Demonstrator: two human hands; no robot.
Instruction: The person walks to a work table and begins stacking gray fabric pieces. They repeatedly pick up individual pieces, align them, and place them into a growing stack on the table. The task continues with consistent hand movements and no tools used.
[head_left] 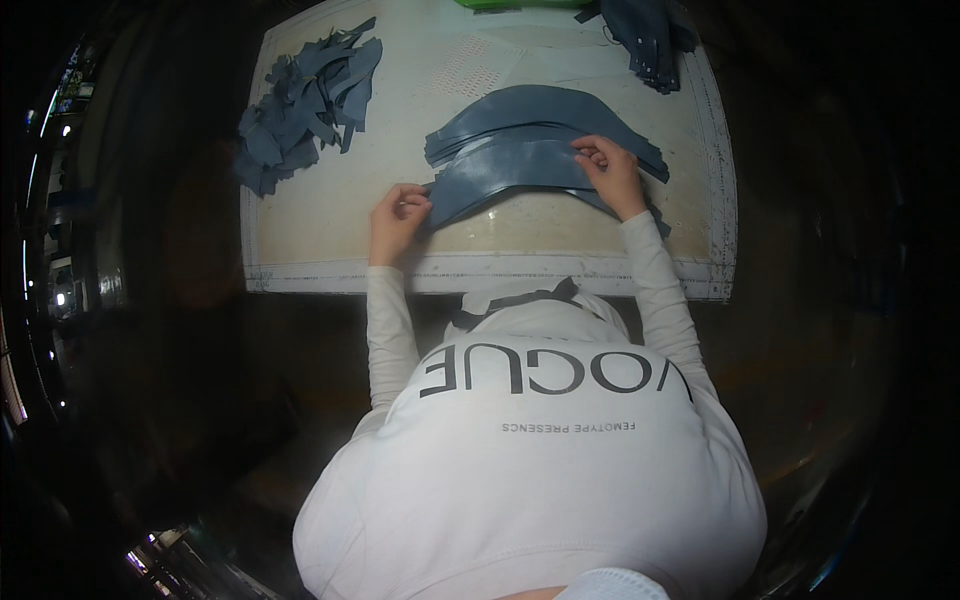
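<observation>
A curved, slightly glossy blue-grey sheet piece [510, 170] lies arched on the white table, its near edge close to me. At its left end my left hand [398, 222] pinches the corner between thumb and curled fingers. My right hand [608, 172] holds the upper edge toward the right end, thumb and fingers pressed together. Just beyond it lies a layered stack of similar curved pieces [535, 105], partly covered by the held piece. More blue-grey material shows under its right end, below my right wrist. Whether the material is leather or coated cloth I cannot tell.
On the far left of the table [560, 240] sits a loose heap of blue-grey scraps and strips [310, 105]. Another dark blue bundle [648, 45] lies at the far right. A bright green object [520, 3] shows at the back edge. Beyond the table everything is dark.
</observation>
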